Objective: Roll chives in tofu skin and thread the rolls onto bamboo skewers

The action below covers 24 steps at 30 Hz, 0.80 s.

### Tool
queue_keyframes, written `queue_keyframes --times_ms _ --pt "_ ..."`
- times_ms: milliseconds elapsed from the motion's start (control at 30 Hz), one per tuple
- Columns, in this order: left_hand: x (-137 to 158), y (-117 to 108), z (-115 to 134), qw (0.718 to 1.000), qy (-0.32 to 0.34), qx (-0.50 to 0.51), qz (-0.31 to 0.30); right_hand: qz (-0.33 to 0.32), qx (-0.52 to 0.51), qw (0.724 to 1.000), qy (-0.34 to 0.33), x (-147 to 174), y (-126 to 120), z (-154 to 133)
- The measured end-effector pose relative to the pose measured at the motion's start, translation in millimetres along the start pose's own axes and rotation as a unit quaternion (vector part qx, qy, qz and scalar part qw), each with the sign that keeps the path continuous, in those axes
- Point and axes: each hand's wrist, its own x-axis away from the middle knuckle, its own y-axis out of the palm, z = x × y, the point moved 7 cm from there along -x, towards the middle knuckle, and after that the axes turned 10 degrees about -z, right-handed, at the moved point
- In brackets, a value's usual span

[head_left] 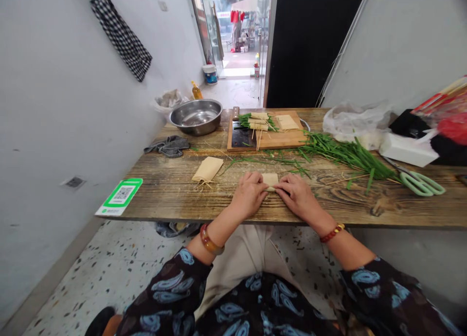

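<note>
A small pale-tan tofu sheet [270, 179] lies on the table near its front edge. My left hand [250, 193] has its fingers pinched on the sheet's left side, and my right hand [296, 195] pinches the right end. The near edge between them looks folded or rolled; whatever is inside is hidden. Left of my hands is a stack of tofu sheets [208, 169] with thin sticks or strips poking out below. Farther back, skewered tofu rolls [258, 121] with green ends rest on a cleaver [242, 137] and cutting board [280, 140].
Cut chives [343, 153] spread across the right side, beside green-handled scissors [422, 183]. A steel basin [197, 117] and a grey cloth [170, 146] sit at the left. Plastic bags [357, 122] and a white box [408, 149] stand back right. A QR-code card [122, 196] lies front left.
</note>
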Motion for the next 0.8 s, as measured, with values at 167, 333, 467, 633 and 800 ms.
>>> queue_keyframes --times_ms 167,333,467,633,800 --pt "-1.7 4.4 0.6 0.999 0.04 0.004 -0.024 -0.01 0.014 1.0 -0.018 0.2 1.5 -2.2" --pt "-4.9 5.2 -2.5 0.997 0.052 0.032 -0.042 -0.021 0.039 0.998 -0.033 -1.3 3.3 -3.2" --pt "-4.3 3.3 -6.2 0.999 0.013 0.031 -0.031 -0.025 0.027 0.999 -0.037 -5.1 3.1 -0.9" --pt "-3.9 4.1 -9.2 0.998 -0.031 0.037 -0.032 -0.048 -0.02 0.998 -0.026 -10.8 1.3 5.6" --pt "-4.8 1.5 -11.7 0.996 -0.055 0.069 -0.009 -0.033 -0.052 0.998 0.001 -14.0 0.9 13.0"
